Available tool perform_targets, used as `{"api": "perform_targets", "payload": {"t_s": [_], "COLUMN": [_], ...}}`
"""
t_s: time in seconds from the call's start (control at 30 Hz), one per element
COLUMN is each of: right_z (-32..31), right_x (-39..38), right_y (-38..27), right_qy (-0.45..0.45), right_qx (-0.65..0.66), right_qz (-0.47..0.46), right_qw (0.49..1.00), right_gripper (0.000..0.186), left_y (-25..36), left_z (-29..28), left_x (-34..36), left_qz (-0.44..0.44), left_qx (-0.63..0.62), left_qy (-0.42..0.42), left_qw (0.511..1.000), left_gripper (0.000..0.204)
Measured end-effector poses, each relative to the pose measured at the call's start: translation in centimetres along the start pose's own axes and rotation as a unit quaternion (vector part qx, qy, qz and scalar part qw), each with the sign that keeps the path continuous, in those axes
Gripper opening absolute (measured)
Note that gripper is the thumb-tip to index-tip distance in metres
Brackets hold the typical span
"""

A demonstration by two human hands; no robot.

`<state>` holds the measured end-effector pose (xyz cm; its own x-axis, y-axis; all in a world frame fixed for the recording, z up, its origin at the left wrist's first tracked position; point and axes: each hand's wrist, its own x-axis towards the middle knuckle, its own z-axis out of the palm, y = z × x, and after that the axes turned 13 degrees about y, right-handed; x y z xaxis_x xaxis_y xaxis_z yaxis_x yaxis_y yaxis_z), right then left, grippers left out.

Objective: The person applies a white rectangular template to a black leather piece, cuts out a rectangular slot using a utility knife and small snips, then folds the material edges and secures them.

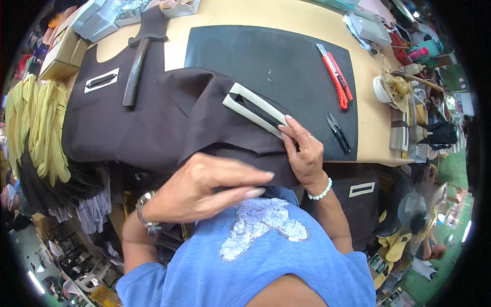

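A dark brown fabric piece (128, 133) lies across the bench and hangs over its near edge. Its right part carries a pale rectangular frame (250, 120) around a long slot with dark material inside. My right hand (305, 156), with a beaded bracelet, pinches the fabric at the right end of that frame. Held above the near edge of the fabric is my left hand (199, 187), wearing a watch. Its fingers stretch to the right, slightly smeared by motion, and nothing shows in them. A second, smaller pale patch with a dark slot (101, 80) sits at the fabric's upper left.
A hammer (137, 66) rests on the fabric. On the black cutting mat (245, 51) lie a red utility knife (337, 77) and black thread snips (338, 134). A white glue pot (383, 89) with a brush stands at the right. Yellow cloths (38, 123) hang at the left.
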<state>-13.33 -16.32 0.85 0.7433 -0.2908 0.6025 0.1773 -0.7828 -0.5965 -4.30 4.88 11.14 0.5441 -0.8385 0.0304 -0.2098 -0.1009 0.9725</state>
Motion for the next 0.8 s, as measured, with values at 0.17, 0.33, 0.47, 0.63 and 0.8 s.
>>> {"api": "perform_targets", "payload": {"t_s": [0.17,0.33,0.47,0.63,0.8], "right_z": [0.3,0.7,0.8,-0.3,-2.6], "right_x": [-0.1,-0.6,-0.7,-0.4,-0.7], "right_y": [0.3,0.9,1.1,1.2,1.5], "right_qy": [0.02,0.035,0.033,-0.03,-0.094], "right_qx": [-0.029,-0.044,-0.045,-0.057,-0.069], "right_qz": [-0.094,-0.118,-0.123,-0.154,-0.216], "right_qw": [0.995,0.991,0.991,0.986,0.969], "right_gripper": [0.037,0.038,0.038,0.036,0.032], "left_y": [-4.8,-7.8,-8.8,-10.3,-11.1], "left_z": [0.6,0.0,-0.7,-1.6,-1.6], "left_x": [8.3,11.0,10.3,9.0,8.4], "left_qz": [0.225,0.15,0.188,0.196,0.242], "left_qx": [0.307,0.311,0.276,0.229,0.25], "left_qy": [-0.016,-0.125,-0.096,-0.038,-0.008], "left_qw": [0.925,0.93,0.938,0.953,0.937], "left_gripper": [0.02,0.019,0.016,0.016,0.016]}}
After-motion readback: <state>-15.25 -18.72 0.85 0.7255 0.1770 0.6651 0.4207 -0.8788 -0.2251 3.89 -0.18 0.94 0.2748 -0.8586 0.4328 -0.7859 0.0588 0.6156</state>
